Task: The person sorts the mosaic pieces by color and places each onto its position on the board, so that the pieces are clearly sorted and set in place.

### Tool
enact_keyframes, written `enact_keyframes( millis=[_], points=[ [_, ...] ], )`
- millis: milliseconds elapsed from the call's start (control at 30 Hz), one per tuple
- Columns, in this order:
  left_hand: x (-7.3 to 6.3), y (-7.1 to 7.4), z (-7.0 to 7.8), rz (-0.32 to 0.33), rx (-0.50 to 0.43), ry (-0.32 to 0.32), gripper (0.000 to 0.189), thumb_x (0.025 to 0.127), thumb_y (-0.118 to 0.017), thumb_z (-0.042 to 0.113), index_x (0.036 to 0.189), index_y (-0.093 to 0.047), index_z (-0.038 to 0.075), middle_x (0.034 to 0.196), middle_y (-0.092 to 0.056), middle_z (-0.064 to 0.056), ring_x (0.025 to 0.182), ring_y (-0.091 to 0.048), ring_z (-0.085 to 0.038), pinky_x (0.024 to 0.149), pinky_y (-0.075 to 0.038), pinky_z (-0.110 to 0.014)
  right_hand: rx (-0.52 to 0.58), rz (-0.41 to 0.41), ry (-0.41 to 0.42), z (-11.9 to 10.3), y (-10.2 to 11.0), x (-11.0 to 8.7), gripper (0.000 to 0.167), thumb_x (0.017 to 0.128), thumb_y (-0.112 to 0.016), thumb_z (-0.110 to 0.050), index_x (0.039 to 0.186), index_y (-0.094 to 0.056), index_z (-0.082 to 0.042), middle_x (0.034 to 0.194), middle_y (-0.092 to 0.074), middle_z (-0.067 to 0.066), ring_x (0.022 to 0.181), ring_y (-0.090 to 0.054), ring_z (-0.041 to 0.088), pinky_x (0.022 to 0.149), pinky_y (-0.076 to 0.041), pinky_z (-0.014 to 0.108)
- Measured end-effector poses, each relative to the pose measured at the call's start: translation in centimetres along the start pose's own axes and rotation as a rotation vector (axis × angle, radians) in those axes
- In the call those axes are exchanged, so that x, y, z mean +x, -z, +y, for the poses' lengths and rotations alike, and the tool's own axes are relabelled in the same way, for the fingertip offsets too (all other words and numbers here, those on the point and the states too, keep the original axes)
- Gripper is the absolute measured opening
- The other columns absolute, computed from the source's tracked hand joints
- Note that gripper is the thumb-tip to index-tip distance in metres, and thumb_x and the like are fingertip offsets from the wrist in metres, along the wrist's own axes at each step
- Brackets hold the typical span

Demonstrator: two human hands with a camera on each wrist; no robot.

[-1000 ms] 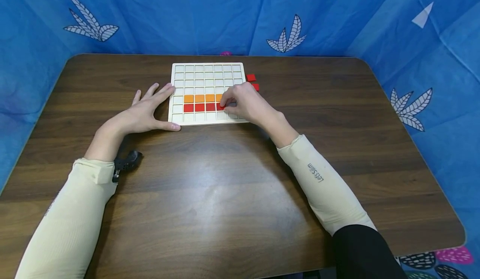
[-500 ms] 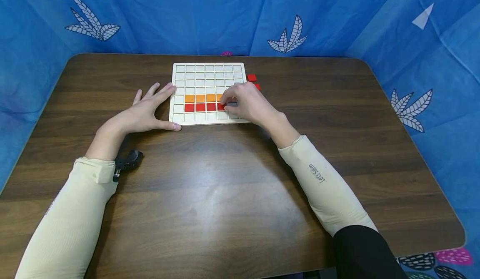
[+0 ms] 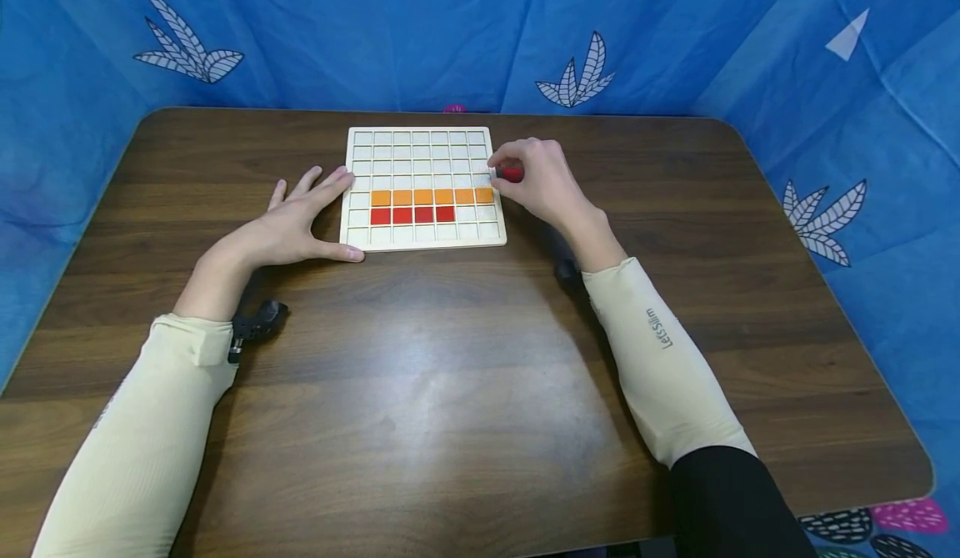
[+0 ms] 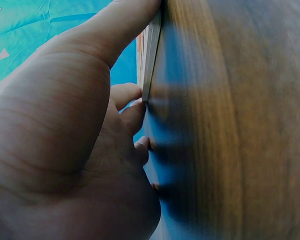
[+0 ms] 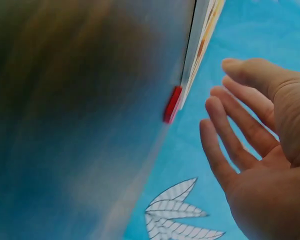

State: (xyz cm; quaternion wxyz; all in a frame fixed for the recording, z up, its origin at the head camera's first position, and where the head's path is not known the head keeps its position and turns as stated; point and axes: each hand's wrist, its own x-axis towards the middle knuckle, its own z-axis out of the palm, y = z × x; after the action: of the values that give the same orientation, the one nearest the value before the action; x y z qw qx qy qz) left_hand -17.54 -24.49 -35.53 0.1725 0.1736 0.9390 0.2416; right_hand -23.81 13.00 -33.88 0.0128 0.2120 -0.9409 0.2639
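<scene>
A white grid board [image 3: 420, 159] lies on the table, with a row of orange tiles [image 3: 423, 198] and, nearer me, a shorter row of red tiles [image 3: 402, 215] in its squares. My left hand [image 3: 281, 228] spreads its straight fingers along the board's left edge, thumb at the near left corner; in the left wrist view the fingertips meet the board's rim [image 4: 151, 60]. Beside the right edge, my right hand [image 3: 546, 178] hovers over loose red tiles [image 3: 512, 173], fingers bent. The right wrist view shows nothing between its fingers, and the red tiles [image 5: 173, 105] apart from them.
The brown wooden table [image 3: 420, 374] extends widely around the board. A blue patterned cloth [image 3: 375, 32] hangs behind it and along the sides. Dark wrist devices show at the left wrist [image 3: 258, 322] and right wrist [image 3: 566, 270].
My right hand has left the last red tile in the row and moved right and away from me to the loose red tiles. More of the orange row shows. The left hand holds its place.
</scene>
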Motion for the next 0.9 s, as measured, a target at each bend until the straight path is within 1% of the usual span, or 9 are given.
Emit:
enact_keyframes(
  millis=[67,200,367,533,667,767,900],
  points=[
    [0.0,0.0,0.0,0.000,0.003,0.005,0.121,0.086,-0.082,0.061,0.172,-0.006,0.023,0.179,0.004,0.003,0.164,0.016,-0.033,0.125,0.018,-0.066,0.010,0.008,-0.016,0.7,0.3,0.1,0.033,0.096,-0.079,-0.019,0.127,-0.076,-0.009,0.128,-0.073,0.010,0.114,-0.058,0.028,0.100,-0.050,0.042],
    [-0.1,-0.1,0.1,-0.001,0.008,0.014,0.121,0.085,-0.081,0.062,0.172,-0.006,0.023,0.179,0.004,0.002,0.164,0.016,-0.034,0.125,0.017,-0.066,0.024,0.026,-0.031,2.1,0.8,0.3,0.036,0.096,-0.078,-0.019,0.130,-0.074,-0.008,0.133,-0.072,0.010,0.123,-0.058,0.029,0.110,-0.047,0.044],
    [-0.1,-0.1,0.1,-0.002,0.011,0.015,0.121,0.086,-0.081,0.062,0.172,-0.006,0.023,0.179,0.005,0.002,0.164,0.016,-0.034,0.125,0.017,-0.066,0.024,0.004,-0.084,3.2,1.2,0.3,0.042,0.097,-0.078,-0.022,0.137,-0.070,-0.010,0.141,-0.068,0.010,0.130,-0.057,0.029,0.115,-0.046,0.044],
    [0.0,0.0,0.2,-0.011,0.018,0.015,0.122,0.086,-0.081,0.061,0.172,-0.004,0.022,0.179,0.006,0.001,0.163,0.018,-0.035,0.124,0.019,-0.067,0.038,-0.031,-0.111,3.7,1.3,0.4,0.041,0.099,-0.076,-0.020,0.138,-0.070,-0.012,0.143,-0.067,0.009,0.130,-0.060,0.029,0.115,-0.049,0.042],
    [0.0,0.0,0.2,-0.013,0.016,0.015,0.122,0.086,-0.081,0.061,0.172,-0.004,0.021,0.179,0.006,0.001,0.163,0.018,-0.035,0.124,0.019,-0.067,0.038,-0.091,-0.127,3.6,1.2,0.3,0.038,0.099,-0.075,-0.017,0.137,-0.071,-0.013,0.146,-0.063,0.010,0.129,-0.058,0.029,0.114,-0.050,0.043],
    [0.0,0.1,0.2,-0.015,0.016,0.014,0.121,0.086,-0.081,0.061,0.172,-0.004,0.021,0.179,0.006,0.001,0.163,0.018,-0.034,0.124,0.019,-0.067,0.032,-0.129,-0.135,3.3,1.2,0.3,0.037,0.099,-0.075,-0.016,0.136,-0.072,-0.013,0.144,-0.063,0.011,0.127,-0.056,0.029,0.113,-0.051,0.043],
    [0.0,0.1,0.2,-0.018,0.016,0.011,0.122,0.086,-0.081,0.061,0.172,-0.004,0.021,0.179,0.006,0.001,0.163,0.019,-0.035,0.123,0.020,-0.067,0.028,-0.128,-0.125,3.2,1.0,0.4,0.033,0.098,-0.076,-0.016,0.131,-0.074,-0.011,0.136,-0.066,0.012,0.121,-0.056,0.027,0.111,-0.052,0.042]
  ],
)
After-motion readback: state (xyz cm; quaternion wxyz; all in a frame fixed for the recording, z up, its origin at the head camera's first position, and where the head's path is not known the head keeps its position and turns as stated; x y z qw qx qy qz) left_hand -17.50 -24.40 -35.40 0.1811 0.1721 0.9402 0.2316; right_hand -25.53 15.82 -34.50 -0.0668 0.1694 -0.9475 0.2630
